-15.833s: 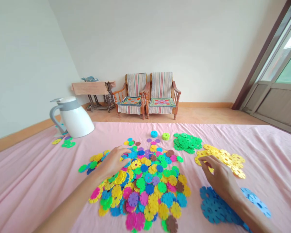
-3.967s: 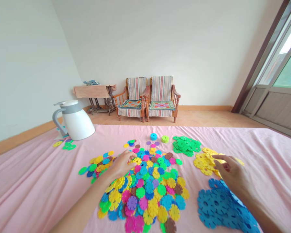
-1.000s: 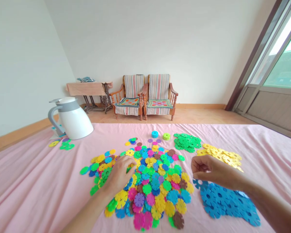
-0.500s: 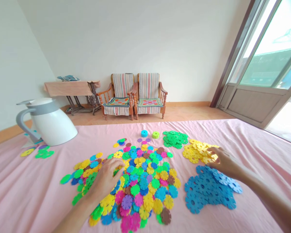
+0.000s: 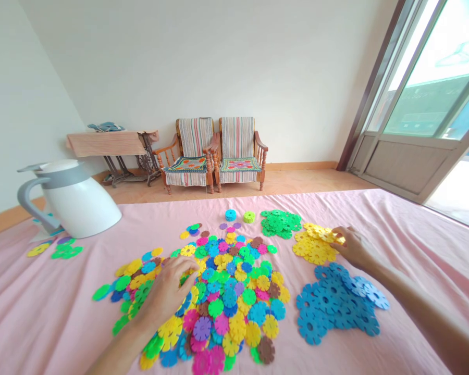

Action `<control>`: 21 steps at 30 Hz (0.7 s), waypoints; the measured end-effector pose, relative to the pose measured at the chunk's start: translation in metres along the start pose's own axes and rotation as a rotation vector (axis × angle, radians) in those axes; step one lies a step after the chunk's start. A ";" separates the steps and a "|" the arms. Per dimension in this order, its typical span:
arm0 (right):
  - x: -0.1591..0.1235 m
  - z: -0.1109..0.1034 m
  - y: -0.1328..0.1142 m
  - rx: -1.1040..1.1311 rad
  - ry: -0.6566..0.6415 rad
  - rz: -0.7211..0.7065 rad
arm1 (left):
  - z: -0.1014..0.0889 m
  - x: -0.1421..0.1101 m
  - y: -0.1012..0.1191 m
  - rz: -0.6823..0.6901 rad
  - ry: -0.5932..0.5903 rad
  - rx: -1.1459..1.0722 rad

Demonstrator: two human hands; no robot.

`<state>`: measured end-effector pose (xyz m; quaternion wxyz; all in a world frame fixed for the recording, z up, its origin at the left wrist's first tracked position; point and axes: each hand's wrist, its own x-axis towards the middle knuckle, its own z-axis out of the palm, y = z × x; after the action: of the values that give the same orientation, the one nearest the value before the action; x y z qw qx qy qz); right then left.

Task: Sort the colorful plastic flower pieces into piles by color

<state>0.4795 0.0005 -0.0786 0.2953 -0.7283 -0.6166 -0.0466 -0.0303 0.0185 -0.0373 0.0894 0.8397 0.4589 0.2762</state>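
A mixed heap of notched plastic snowflake discs (image 5: 230, 298) in several colours lies on the pink cloth. My left hand (image 5: 171, 284) rests over its left part, fingers curved and thumb apart; a gap shows yellow and green discs beneath. My right hand (image 5: 352, 246) is at the right edge of a pile of yellow snowflake discs (image 5: 313, 247), thumb and fingertips closed around discs there. Nearer to me lies a pile of larger blue snowflake discs (image 5: 330, 304). Green snowflake discs (image 5: 280, 224) form another pile beyond the yellow one.
A small blue stack (image 5: 230, 214) and a lime stack (image 5: 249, 216) stand behind the heap. A white jug (image 5: 80, 200) with a grey handle stands at the left, a few discs (image 5: 66, 250) before it. Two wooden armchairs (image 5: 238, 143) stand beyond the cloth (image 5: 422, 260).
My right hand has moved from above the blue pile to the yellow pile's right edge, and that pile looks more compact. My left hand stays over the heap. The view has turned right.
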 end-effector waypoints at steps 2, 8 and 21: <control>0.002 0.000 0.001 -0.025 0.022 0.001 | 0.000 0.000 0.000 0.002 0.013 0.000; -0.003 -0.001 -0.037 0.023 0.047 -0.092 | -0.003 0.000 0.010 0.022 -0.027 -0.039; -0.037 0.002 -0.270 0.381 -0.429 -0.499 | -0.012 -0.002 0.007 -0.075 0.183 -0.074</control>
<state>0.2198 -0.0133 0.0042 0.2692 -0.4810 -0.8204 0.1522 -0.0324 0.0119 -0.0252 0.0884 0.7893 0.4857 0.3651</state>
